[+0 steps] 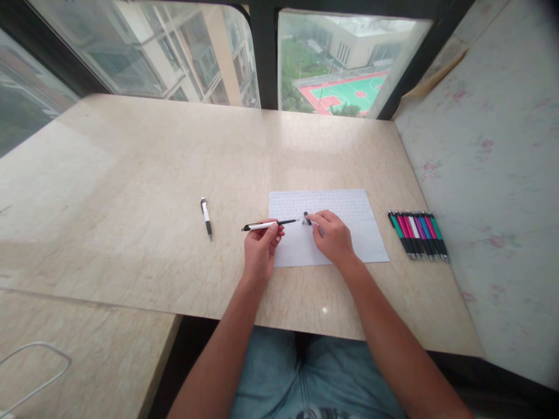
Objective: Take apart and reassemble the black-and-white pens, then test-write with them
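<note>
My left hand (261, 247) is closed around a white pen barrel (263, 226) with a black clip, held nearly level over the left edge of a sheet of paper (297, 250). From the barrel's right end a thin black refill (287, 222) sticks out bare. Over the sheet, my right hand (333, 237) has its thumb and index finger bent together at a short black pen grip (307, 218); the fingertips partly cover it. Beside that grip lies a tiny dark piece (303, 222), too small to name. Rows of handwriting fill the upper part of the sheet.
A white and black pen (206, 219) lies on the stone-patterned tabletop (131, 192) to the left. Several coloured pens (418, 235) lie in a row at the right, near the papered wall (498, 192). Windows stand behind the far edge. A white cable (65, 361) rests at lower left.
</note>
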`<state>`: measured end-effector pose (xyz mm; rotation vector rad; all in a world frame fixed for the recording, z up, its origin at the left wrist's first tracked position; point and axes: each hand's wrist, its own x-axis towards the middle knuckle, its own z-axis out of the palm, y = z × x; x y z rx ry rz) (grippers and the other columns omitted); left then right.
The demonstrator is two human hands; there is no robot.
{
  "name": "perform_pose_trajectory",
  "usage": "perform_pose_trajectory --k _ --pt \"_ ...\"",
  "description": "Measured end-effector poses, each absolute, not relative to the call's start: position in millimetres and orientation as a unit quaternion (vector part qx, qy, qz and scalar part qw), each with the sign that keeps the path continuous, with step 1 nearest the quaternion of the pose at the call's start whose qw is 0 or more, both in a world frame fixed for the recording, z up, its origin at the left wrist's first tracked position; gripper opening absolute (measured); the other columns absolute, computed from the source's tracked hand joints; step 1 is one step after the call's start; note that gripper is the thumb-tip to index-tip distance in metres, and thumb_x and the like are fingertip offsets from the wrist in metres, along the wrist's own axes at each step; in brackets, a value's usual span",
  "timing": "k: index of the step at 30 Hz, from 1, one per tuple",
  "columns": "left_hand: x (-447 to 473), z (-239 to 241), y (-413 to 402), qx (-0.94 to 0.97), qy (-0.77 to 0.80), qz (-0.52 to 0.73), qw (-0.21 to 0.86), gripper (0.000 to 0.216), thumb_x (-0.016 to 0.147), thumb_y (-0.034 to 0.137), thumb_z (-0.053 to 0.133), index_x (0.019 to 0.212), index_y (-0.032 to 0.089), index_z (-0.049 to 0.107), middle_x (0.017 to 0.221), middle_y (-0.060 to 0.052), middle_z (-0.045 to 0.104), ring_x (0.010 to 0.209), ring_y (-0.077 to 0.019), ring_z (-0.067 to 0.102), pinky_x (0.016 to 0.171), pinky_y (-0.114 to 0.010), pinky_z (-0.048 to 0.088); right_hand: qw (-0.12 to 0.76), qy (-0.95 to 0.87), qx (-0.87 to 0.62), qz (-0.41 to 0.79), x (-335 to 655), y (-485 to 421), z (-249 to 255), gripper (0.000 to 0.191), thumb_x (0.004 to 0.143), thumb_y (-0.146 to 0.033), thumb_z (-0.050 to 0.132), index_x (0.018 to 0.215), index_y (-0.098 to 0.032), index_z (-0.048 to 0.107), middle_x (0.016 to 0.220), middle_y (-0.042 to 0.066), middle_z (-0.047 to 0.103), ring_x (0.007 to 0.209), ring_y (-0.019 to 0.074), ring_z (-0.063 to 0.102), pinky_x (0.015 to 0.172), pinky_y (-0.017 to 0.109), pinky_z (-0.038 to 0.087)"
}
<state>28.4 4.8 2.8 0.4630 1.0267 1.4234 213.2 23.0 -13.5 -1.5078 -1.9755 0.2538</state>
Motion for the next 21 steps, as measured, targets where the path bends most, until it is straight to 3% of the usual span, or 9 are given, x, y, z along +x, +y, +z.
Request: perform_pose_trajectory --k 4,7,9,15,21 --pt "28 2 5 0.205 0.448 0.616 0.615 0.025 0.071 0.025 0.082 0.09 0.014 0.071 0.078 -0.005 0.071 0.067 -0.009 0.064 0.064 -0.02 0.047 0.353 -0.738 -0.56 0.133 215 22 -8 0.034 0.086 -0.008 0.048 0.108 -0.021 0.07 0.094 0.008 0.07 0.085 0.0205 0.063 0.078 0.033 0.051" --pt "29 3 4 0.218 0.445 0.608 0.62 0.025 0.071 0.026 0.082 0.09 0.014 0.071 0.077 -0.004 0.07 0.067 -0.0095 0.063 0.063 -0.021 0.046 0.419 -0.697 -0.544 0.206 212 20 0 0.022 0.092 -0.023 0.051 0.104 -0.02 0.069 0.091 0.007 0.07 0.072 0.0169 0.061 0.066 0.029 0.049" --pt "30 5 3 0.237 0.443 0.593 0.63 0.024 0.071 0.026 0.082 0.089 0.015 0.071 0.075 -0.004 0.07 0.065 -0.0097 0.062 0.062 -0.021 0.045 0.447 -0.672 -0.521 0.278 209 18 4 0.026 0.096 -0.034 0.049 0.099 -0.019 0.07 0.088 0.006 0.071 0.072 0.0161 0.062 0.063 0.027 0.048" --pt "33 10 -1 0.321 0.442 0.534 0.645 0.022 0.07 0.027 0.083 0.085 0.016 0.073 0.069 -0.003 0.068 0.061 -0.0107 0.059 0.059 -0.023 0.042 0.389 -0.686 -0.48 0.384 204 13 7 0.042 0.098 -0.044 0.048 0.069 -0.019 0.067 0.059 0.0 0.062 0.056 0.0123 0.055 0.058 0.025 0.041" --pt "31 8 1 0.314 0.446 0.554 0.629 0.025 0.073 0.032 0.08 0.089 0.014 0.075 0.071 -0.005 0.069 0.062 -0.0108 0.059 0.058 -0.023 0.042 0.392 -0.687 -0.498 0.356 207 14 8 0.041 0.096 -0.047 0.051 0.069 -0.019 0.066 0.056 -0.001 0.06 0.052 0.0116 0.052 0.054 0.025 0.039"
